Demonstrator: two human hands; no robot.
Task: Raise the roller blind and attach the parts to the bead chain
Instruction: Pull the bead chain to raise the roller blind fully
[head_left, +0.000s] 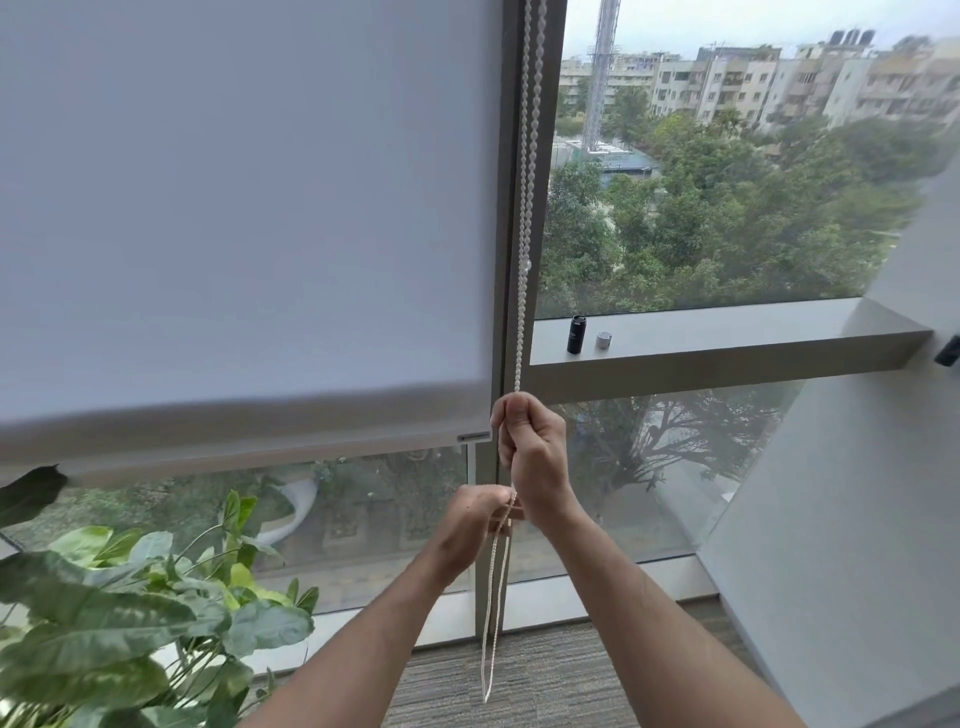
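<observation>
Two bare forearms enter from 6 o'clock, converging on the chain at frame centre.

Right hand: fisted round the chain, thumb side up, just right of the blind's bottom corner. Left hand: lower, at 7 o'clock of the right, fingers pinched on the chain; exact hold partly hidden by the right wrist. Below both, the chain loop hangs slack, its end just above the carpet.

Blind: fills the 9 to 12 o'clock quarter. Its bottom bar sits a little below mid-frame, glass showing beneath it. Judged partly raised, most of the pane covered.

Sill at 3 o'clock: a black cylinder standing and a small silver cap just beside it, apart from the chain. Likely the parts to attach; neither touched.

Plant at 8 o'clock.

Progress: raising under way, far from done; attaching not begun.
</observation>
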